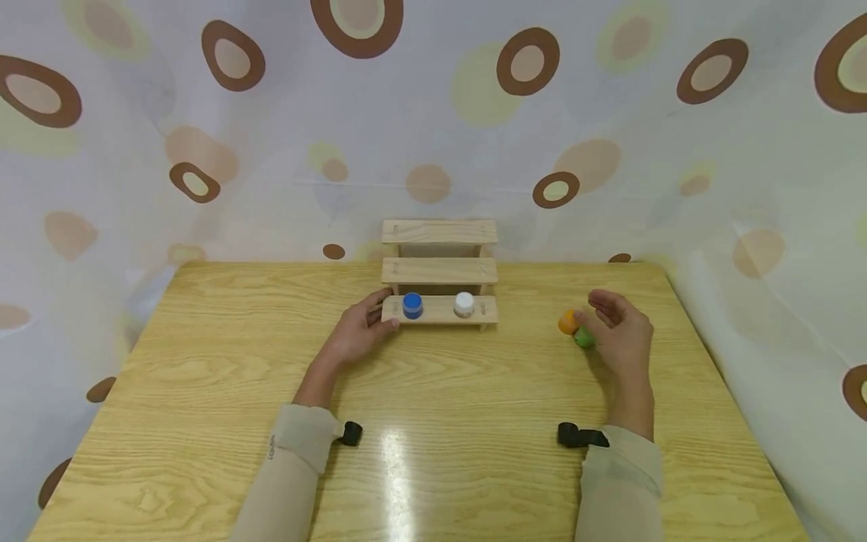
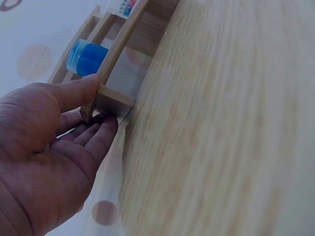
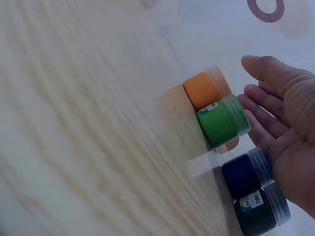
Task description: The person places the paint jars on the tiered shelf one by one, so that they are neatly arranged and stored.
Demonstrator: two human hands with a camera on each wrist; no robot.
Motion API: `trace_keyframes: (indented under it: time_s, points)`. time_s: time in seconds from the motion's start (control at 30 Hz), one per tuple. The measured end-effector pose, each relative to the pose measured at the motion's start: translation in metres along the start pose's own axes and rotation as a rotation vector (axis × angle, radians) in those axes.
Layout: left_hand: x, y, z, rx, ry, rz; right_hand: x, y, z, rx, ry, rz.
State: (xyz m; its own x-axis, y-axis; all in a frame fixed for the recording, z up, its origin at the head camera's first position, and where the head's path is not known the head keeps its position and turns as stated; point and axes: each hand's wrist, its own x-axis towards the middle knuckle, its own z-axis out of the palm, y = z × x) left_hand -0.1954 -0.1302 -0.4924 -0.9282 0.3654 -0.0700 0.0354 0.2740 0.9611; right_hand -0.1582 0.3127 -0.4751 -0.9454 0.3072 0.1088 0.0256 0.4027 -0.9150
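Note:
A small wooden three-step rack stands at the back middle of the table. My left hand grips the left end of its lowest step, thumb at the front edge and fingers round the end. On that step sit a jar with a blue lid and a white-lidded jar. At the right, my right hand holds nothing, its fingers loosely bent beside an orange jar and a green jar. Close under that hand in the right wrist view are a dark blue jar and a blackish jar.
The wood-grain table ends at the back against a patterned cloth, which also hangs along both sides. Each wrist wears a black strap mount, such as the right one. The rack's two upper steps bear nothing.

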Motion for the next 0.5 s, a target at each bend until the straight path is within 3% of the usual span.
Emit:
trace_keyframes:
  time_s: [0.23, 0.5]
  points:
    - [-0.0002, -0.0024, -0.0004, 0.0, -0.004, -0.005, -0.0016, -0.0012, -0.0017, -0.218, -0.155, 0.032]
    - [0.0006, 0.0008, -0.0005, -0.004, 0.0, -0.001, -0.0007, -0.0032, 0.0028, -0.353, -0.174, -0.082]
